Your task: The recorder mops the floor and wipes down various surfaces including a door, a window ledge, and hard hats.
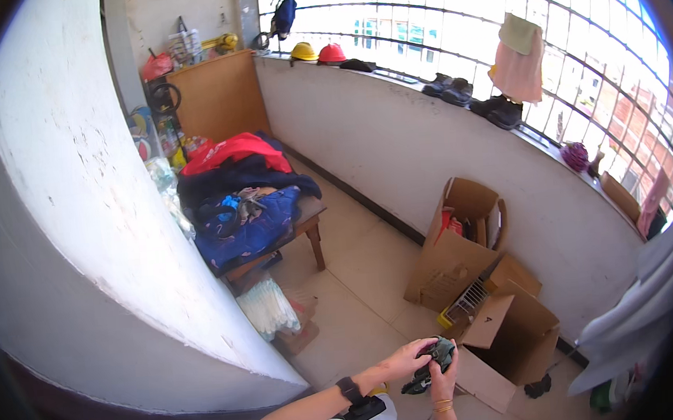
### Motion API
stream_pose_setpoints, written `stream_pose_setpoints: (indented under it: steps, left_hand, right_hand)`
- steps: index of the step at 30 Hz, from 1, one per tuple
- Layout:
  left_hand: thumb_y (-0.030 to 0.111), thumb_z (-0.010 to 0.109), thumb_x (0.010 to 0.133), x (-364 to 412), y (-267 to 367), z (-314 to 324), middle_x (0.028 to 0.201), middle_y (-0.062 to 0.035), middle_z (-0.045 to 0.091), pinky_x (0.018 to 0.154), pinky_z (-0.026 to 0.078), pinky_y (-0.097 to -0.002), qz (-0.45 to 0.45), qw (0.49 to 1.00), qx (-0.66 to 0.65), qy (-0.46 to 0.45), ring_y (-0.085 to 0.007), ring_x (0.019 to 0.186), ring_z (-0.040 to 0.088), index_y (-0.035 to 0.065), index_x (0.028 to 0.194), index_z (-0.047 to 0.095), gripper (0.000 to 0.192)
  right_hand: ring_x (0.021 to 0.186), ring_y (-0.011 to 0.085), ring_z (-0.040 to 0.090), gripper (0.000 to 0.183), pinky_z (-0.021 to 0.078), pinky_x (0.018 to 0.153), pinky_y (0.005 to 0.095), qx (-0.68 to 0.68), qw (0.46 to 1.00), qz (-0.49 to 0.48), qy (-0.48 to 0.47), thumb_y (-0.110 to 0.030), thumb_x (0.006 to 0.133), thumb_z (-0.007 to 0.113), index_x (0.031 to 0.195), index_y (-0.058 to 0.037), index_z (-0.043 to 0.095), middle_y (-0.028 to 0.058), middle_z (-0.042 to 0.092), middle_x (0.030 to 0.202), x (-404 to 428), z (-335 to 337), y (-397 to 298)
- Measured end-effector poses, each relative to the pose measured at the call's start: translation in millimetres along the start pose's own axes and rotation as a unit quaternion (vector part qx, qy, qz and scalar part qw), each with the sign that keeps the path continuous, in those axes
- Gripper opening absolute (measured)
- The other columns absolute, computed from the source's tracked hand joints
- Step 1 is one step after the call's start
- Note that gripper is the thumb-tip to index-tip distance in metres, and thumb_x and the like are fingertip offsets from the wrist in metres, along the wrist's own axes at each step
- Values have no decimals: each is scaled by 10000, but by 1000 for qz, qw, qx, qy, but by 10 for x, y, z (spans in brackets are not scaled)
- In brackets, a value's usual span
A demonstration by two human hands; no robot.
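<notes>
Between my two hands is a dark green bundled item [440,350], probably fabric; its exact kind cannot be made out. My left hand [408,358] grips it from the left with the fingers over its top. From the right, my right hand [445,378] holds it, thumb across the near side. A darker part with small light patches hangs below, beside my right hand. Just beyond and to the right of my hands stands an open cardboard box [527,337] with its flaps spread.
A taller cardboard box [457,260] stands by the low wall [365,114]. Clothes cover a wooden table [312,211] at left, near a curved white wall [77,187]. Shoes [451,88] and hard hats [331,53] line the barred window's ledge. Grey cloth [630,306] hangs at right.
</notes>
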State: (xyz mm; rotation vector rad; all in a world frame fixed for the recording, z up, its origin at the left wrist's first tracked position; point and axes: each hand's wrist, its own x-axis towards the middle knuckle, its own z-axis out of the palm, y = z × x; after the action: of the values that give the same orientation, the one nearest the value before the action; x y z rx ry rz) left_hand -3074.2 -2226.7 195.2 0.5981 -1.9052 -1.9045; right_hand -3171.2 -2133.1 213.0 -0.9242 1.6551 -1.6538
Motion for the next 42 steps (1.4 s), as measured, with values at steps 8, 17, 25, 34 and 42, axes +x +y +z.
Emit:
stream_pose_setpoints:
  steps: [8, 17, 25, 34, 42]
  left_hand:
    - [285, 497, 864, 928, -73, -559, 1292, -133, 352, 985, 292, -318, 9, 978, 16, 206, -223, 1183, 358, 28, 1307, 249, 569]
    - [455, 377, 886, 1575, 146, -1137, 1284, -98, 369, 983, 270, -285, -8, 958, -177, 225, -181, 1186, 342, 54, 1337, 208, 626]
    - [405, 438, 880, 2061, -18, -2070, 1226, -67, 415, 938, 310, -252, -47, 944, -106, 308, -130, 1112, 388, 50, 1319, 241, 598]
    - [620, 367, 807, 2884, 315, -3604, 1332, -173, 287, 1002, 224, -308, -60, 926, -148, 342, -259, 1244, 274, 52, 1357, 117, 830]
    - [538, 357, 858, 3467, 440, -4822, 1195, -52, 408, 924, 334, -273, -23, 914, -305, 266, -143, 1082, 417, 100, 1308, 245, 638]
  right_hand:
    - [983, 142, 459, 514, 384, 850, 253, 136, 983, 72, -99, -75, 797, 505, 1265, 11, 312, 82, 444, 1155, 1389, 242, 14]
    - [1147, 198, 379, 471, 317, 935, 294, 74, 979, 19, -191, -98, 828, 476, 1268, 4, 341, 118, 388, 1259, 2490, 722, 297]
    - [1095, 206, 429, 522, 350, 910, 288, 84, 963, 41, -254, -133, 861, 462, 1320, -22, 241, 128, 413, 1239, 3306, 1432, 321]
    - [1045, 192, 454, 542, 382, 873, 282, 30, 971, 28, -237, -150, 849, 489, 1303, 11, 240, 147, 426, 1193, 4598, 2635, 54]
    - [1196, 301, 345, 623, 300, 974, 346, -87, 959, -136, -233, -195, 775, 562, 1303, -32, 274, 172, 340, 1293, 5627, 3462, -14]
